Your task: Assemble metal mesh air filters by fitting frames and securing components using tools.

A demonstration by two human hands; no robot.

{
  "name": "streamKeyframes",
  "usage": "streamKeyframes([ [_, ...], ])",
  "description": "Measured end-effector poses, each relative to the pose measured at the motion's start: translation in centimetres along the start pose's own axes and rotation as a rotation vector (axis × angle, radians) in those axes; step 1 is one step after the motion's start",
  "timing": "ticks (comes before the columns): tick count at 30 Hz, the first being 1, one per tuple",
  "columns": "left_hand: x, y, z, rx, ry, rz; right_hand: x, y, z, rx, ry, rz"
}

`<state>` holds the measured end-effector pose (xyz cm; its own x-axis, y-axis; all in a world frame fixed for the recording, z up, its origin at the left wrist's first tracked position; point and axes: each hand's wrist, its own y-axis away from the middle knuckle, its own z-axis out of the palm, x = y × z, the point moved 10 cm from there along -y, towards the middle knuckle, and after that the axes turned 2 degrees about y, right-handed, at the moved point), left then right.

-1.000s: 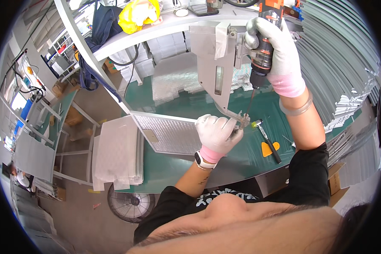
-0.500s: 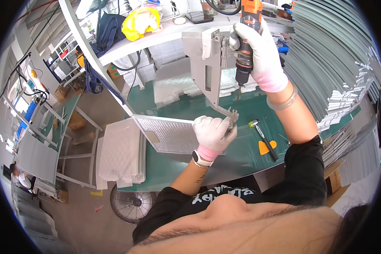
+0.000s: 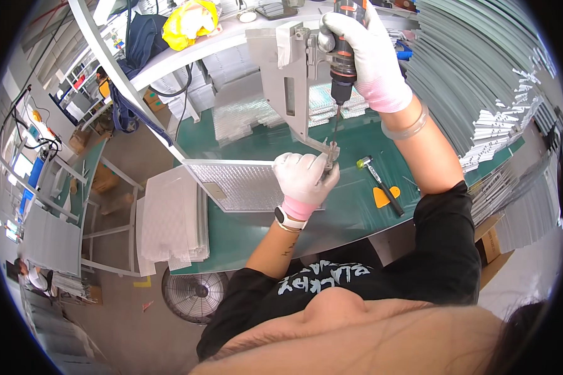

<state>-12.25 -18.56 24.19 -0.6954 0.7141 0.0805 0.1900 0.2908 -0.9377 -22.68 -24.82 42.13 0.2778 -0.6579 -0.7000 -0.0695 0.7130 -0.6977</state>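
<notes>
My right hand, in a white glove with a pink cuff, is wrapped round an orange and black power screwdriver pointing downward. Its long thin bit reaches to small metal jaws at the lower end of a grey metal bracket. My left hand, gloved alike, is closed just below the jaws; what its fingers grip is mostly hidden. Against that hand's left side lies a silver mesh panel in a pale frame.
A mallet and a yellow scraper lie on the green table. White sheets are stacked left, long strips at right. A shelf runs behind; a floor fan stands below the table.
The screwdriver has come down, bringing its bit from above the jaws to them. My left hand stays closed below. The whole view has shifted slightly.
</notes>
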Motion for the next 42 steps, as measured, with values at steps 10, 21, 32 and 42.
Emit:
streamKeyframes([
  [10,-0.5,1.0,0.5,-0.027,-0.012,-0.024,0.6,1.2,1.3,0.022,-0.009,0.185],
  [21,-0.4,-0.2,1.2,-0.194,-0.044,-0.099,6.2,1.1,3.2,-0.325,0.003,0.151],
  [32,-0.2,0.3,0.7,-0.043,0.205,-0.076,7.5,2.7,5.5,-0.551,-0.522,0.228],
  [42,-0.7,1.4,0.9,-0.112,0.257,-0.107,7.3,4.3,7.2,-0.598,-0.756,0.289],
])
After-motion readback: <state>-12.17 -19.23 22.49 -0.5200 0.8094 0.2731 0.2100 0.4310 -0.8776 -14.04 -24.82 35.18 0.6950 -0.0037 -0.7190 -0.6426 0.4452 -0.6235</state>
